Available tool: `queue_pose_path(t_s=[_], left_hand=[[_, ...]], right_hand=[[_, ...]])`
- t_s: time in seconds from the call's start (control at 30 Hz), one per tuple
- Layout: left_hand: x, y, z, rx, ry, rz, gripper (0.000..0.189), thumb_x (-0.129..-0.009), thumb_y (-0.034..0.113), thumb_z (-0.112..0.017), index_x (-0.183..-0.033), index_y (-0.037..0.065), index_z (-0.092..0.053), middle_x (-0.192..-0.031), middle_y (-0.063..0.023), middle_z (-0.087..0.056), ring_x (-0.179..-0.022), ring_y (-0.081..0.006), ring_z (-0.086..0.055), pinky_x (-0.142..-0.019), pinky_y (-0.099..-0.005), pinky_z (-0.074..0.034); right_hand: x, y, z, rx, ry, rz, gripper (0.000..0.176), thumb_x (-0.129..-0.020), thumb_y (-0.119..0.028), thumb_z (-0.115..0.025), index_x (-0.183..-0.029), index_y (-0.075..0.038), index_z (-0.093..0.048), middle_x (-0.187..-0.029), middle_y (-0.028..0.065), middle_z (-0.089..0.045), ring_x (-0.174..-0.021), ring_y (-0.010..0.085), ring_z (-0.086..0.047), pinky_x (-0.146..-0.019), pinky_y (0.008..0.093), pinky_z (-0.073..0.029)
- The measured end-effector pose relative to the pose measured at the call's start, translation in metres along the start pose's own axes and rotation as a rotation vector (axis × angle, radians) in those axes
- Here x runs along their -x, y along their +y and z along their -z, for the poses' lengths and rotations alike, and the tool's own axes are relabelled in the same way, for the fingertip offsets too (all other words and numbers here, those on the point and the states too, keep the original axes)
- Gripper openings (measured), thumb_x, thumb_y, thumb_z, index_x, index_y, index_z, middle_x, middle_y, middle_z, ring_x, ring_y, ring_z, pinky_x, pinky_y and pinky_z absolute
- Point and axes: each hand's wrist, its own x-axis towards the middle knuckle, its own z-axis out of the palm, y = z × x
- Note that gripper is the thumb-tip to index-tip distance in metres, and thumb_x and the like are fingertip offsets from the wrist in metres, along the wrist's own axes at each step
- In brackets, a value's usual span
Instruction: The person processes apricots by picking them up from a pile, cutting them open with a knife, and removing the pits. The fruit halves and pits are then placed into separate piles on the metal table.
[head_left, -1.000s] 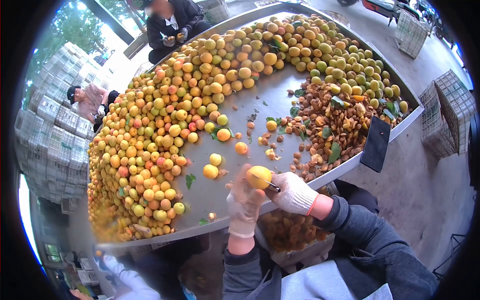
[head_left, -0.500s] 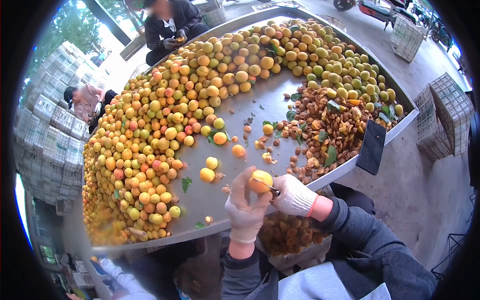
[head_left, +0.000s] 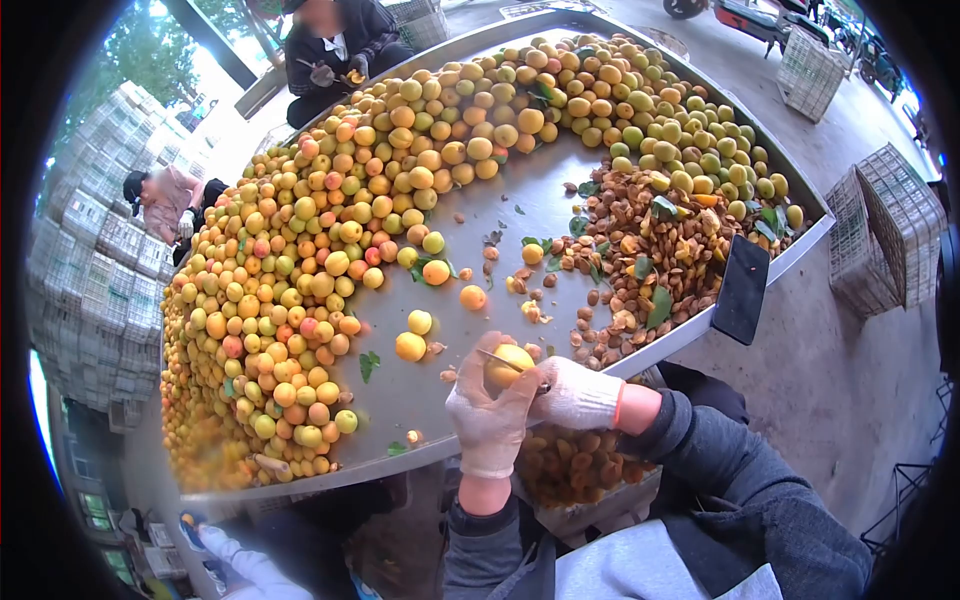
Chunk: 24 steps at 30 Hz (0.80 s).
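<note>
My left hand (head_left: 490, 425), in a whitish glove, curls its fingers and thumb around a yellow apricot (head_left: 512, 364). A small knife (head_left: 543, 387) is gripped in my gloved right hand (head_left: 585, 394), its thin blade lying across the apricot's upper face. Both hands meet over the near edge of the metal table (head_left: 410, 460). Just beyond them are two loose apricots (head_left: 410, 346) and scraps of pulp. Below the hands, partly hidden by them, a container holds halved apricots (head_left: 575, 475).
Whole apricots (head_left: 290, 290) heap along the table's left and far sides. Brown pits (head_left: 650, 265) pile up at the right, beside a black phone (head_left: 741, 290) on the rim. Plastic crates (head_left: 885, 235) stand on the floor at right. Two people (head_left: 335, 60) sit across the table.
The knife blade has swung from low on the apricot's right side to across its upper face, and both hands have shifted slightly left. The far person's hands have moved apart.
</note>
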Motion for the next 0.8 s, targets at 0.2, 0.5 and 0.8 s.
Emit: queue_pose_path(t_s=[0.2, 0.5, 0.8], left_hand=[[-0.004, 0.016, 0.021, -0.098, -0.180, 0.158, 0.051, -0.072, -0.010, -0.068, -0.121, -0.004, -0.057, -0.106, -0.0124, -0.065, -0.097, -0.0183, -0.064, -0.085, -0.0274, -0.052], [-0.014, -0.006, 0.042, 0.233, 0.048, 0.054, 0.058, -0.074, -0.010, -0.061, -0.129, 0.001, -0.051, -0.117, -0.0137, -0.060, -0.106, -0.0195, -0.059, -0.091, -0.0284, -0.049], [-0.004, -0.005, 0.010, -0.886, -0.154, -0.493, 0.060, -0.084, 0.009, -0.062, -0.137, 0.000, -0.036, -0.111, -0.0132, -0.065, -0.092, -0.0309, -0.066, -0.079, -0.0337, -0.052]], right_hand=[[0.007, -0.008, -0.007, -0.636, -0.232, -0.098, 0.014, -0.082, -0.010, -0.063, -0.091, 0.001, -0.067, -0.081, 0.0047, -0.067, -0.075, 0.0139, -0.061, -0.070, 0.0279, -0.049], [0.021, -0.004, 0.028, 0.055, -0.086, -0.048, 0.015, -0.083, -0.010, -0.059, -0.092, -0.003, -0.068, -0.077, 0.0060, -0.067, -0.072, 0.0143, -0.063, -0.069, 0.0282, -0.051], [0.005, -0.018, 0.026, 0.069, 0.305, 0.061, 0.047, -0.077, -0.019, -0.074, -0.118, -0.003, -0.058, -0.103, 0.0087, -0.064, -0.091, 0.0158, -0.061, -0.084, 0.0298, -0.050]])
